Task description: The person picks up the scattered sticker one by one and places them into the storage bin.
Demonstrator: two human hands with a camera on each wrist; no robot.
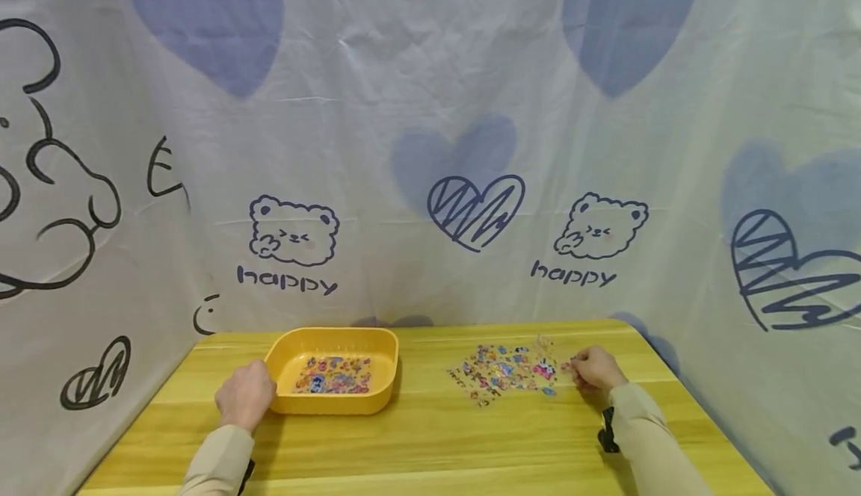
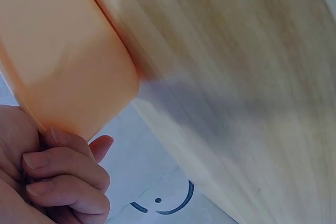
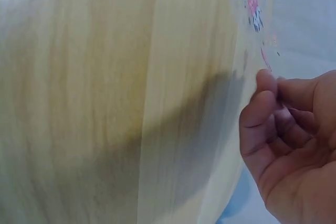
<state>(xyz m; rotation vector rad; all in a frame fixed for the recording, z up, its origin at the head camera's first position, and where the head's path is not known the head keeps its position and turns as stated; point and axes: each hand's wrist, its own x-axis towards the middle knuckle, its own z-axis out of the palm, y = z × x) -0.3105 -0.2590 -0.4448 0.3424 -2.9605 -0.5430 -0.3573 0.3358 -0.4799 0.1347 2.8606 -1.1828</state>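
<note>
My left hand [image 1: 247,395] grips the left rim of a yellow plastic tray [image 1: 329,405]. In the left wrist view its fingers [image 2: 68,174] curl by the tray's edge. Inside the tray lie many small colourful flat pieces, like stickers [image 1: 336,384]. More such stickers [image 1: 504,370] are spread on the table to the right. At the right end of this spread, my right hand [image 1: 597,369] pinches a small pink sticker [image 3: 265,59] between thumb and forefinger. It shows as a thin edge in the right wrist view; its print cannot be made out.
Everything stands on a yellow wood-grain table [image 1: 437,451]. A pale curtain [image 1: 430,279] printed with hearts and bears hangs close behind the table and along both sides. Bare tabletop lies between the tray and the loose stickers.
</note>
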